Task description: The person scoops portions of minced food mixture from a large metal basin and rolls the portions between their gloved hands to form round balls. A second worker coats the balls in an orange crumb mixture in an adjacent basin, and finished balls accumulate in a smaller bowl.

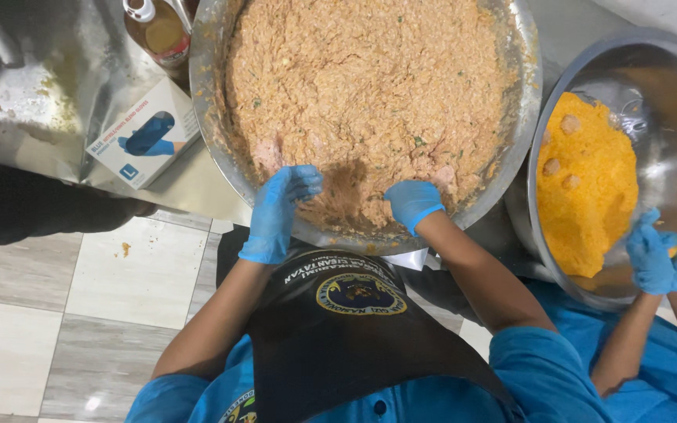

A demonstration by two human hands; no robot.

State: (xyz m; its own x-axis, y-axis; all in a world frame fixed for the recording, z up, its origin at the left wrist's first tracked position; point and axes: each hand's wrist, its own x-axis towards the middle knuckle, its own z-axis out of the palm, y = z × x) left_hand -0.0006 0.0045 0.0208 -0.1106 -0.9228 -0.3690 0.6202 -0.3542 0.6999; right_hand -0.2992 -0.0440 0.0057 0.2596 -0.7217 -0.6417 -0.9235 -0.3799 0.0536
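Observation:
A large steel bowl point(211, 133) holds a thick orange-brown minced mixture point(370, 86). My left hand point(280, 211), in a blue glove, rests at the near edge of the mixture with its fingertips curled into it. My right hand point(413, 202), also blue-gloved, presses into the mixture a little to the right. Both hands dig into the mass; no separate lump shows in either. I wear a black apron over a blue shirt.
A second steel bowl point(667, 70) at right holds yellow-orange crumbs point(585, 180) with several coated balls; another person's blue-gloved hands point(660, 254) work there. A box of blue gloves point(144, 143) and a bottle point(158, 31) sit on the steel counter at left. Tiled floor below.

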